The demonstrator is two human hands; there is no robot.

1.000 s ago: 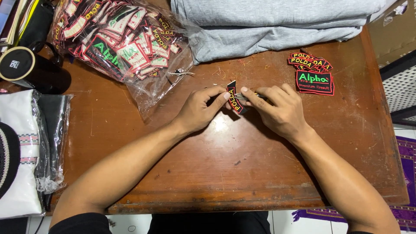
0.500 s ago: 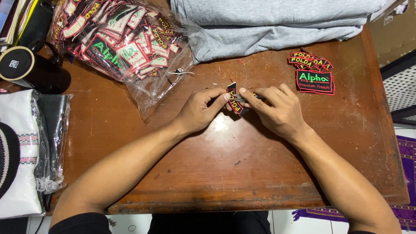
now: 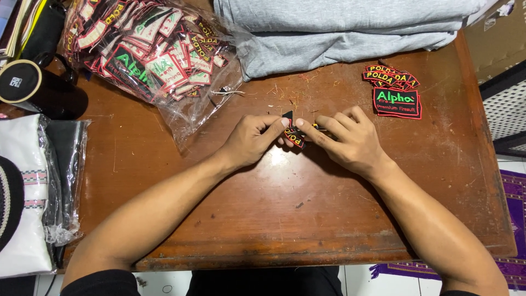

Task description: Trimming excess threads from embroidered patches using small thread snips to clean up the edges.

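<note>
Pinching a small black embroidered patch with red edging [image 3: 294, 133] between closed fingertips, left hand [image 3: 253, 140] and right hand [image 3: 350, 141] work best with grips near its edge, above the wooden table [image 3: 285, 219].

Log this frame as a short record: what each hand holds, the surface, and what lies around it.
left hand: pinches one end of a small black embroidered patch
right hand: fingertips grip the patch's other end
surface: brown wooden table
upper left: clear plastic bag of patches
upper right: small pile of loose patches
far edge: folded grey cloth
left edge: black mug
</note>
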